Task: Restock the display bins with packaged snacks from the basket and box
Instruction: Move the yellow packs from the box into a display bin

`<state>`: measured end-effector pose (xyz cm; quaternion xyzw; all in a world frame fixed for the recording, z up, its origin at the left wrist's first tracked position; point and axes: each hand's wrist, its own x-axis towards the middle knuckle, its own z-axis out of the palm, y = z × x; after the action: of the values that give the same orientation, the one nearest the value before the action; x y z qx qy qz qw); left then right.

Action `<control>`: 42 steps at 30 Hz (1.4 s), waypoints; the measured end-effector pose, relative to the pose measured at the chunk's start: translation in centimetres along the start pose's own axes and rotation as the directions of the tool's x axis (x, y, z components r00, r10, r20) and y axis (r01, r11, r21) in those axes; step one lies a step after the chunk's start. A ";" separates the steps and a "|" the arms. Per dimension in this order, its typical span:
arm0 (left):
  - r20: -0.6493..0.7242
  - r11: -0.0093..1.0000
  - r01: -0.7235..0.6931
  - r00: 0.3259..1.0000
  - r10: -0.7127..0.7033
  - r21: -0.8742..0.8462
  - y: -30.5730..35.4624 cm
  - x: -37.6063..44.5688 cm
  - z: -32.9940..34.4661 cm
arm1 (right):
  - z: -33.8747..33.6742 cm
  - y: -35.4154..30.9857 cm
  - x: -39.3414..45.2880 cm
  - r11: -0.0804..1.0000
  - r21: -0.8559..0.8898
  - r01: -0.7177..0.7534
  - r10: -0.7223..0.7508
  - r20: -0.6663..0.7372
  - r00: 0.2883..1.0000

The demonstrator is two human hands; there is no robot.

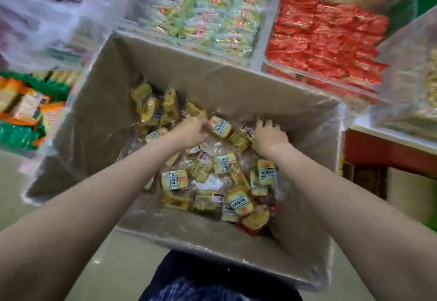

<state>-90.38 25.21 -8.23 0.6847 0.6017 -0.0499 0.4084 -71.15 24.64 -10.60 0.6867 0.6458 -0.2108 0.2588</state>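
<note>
While both arms reached down into the cardboard box (99, 101), the left hand (192, 130) had its fingers curled around a yellow snack packet (220, 126) near the far wall, and the right hand (270, 135) lay palm down on the pile, fingers bent into the packets beside it; whether those fingers had actually closed on one could not be told. The remaining yellow packets (212, 182) lay loose and jumbled on the plastic liner (331, 248) at the bottom of the box. Beyond the box stood clear display bins, one (272, 16) holding green-and-yellow packets (208, 14), another (399, 2) holding red packets (328, 40).

The main risk looked like a weak grab. The wrappers seemed slick and lay at all angles, so a loose handful could shed packets on the way up, onto the floor (113, 265) or into the wrong bin. Fingers might also catch the thin liner and drag it up with the snacks. Squeezing harder to compensate could crush whatever was inside.
</note>
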 end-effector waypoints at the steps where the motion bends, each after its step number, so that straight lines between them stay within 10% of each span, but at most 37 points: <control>1: 0.031 1.000 -0.008 0.999 0.007 0.017 -0.3 0.4 0.4 | 0.8 -0.1 0.2 0.999 -0.030 -0.016 0.015 -0.045 0.999; 7: 0.266 0.954 -0.129 0.962 0.055 0.271 -2.6 2.4 4.0 | 1.5 -1.9 0.0 0.992 0.061 0.114 -0.104 -0.155 0.982; 15: 0.324 0.887 -0.016 0.934 -0.151 0.462 -1.8 3.0 8.8 | 0.2 -2.3 -0.8 0.528 0.818 -0.229 -0.175 0.369 0.913; 21: 0.451 0.994 0.079 0.892 -0.034 -0.081 -3.4 3.8 3.2 | -0.8 -0.8 -0.9 0.607 0.765 -0.216 -0.202 0.411 0.889; 30: 0.525 0.678 0.316 0.843 0.121 -0.664 -6.4 1.3 -3.1 | -2.2 -1.4 -0.9 0.436 0.900 -0.002 -0.208 0.103 0.973; 35: 0.539 0.578 0.360 0.825 0.170 -0.733 -6.0 1.1 -2.5 | -1.6 -4.1 -1.5 0.610 0.756 0.237 -0.292 -0.064 0.954; 42: 0.577 0.680 0.347 0.805 0.137 -0.645 -6.2 0.6 -2.5 | -1.2 -2.3 -2.0 0.159 0.984 -0.084 -0.302 0.130 0.944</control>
<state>-96.60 26.91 -9.98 0.3783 0.4561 -0.0400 0.8045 -73.68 23.91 -8.65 0.6005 0.3574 -0.6953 -0.1679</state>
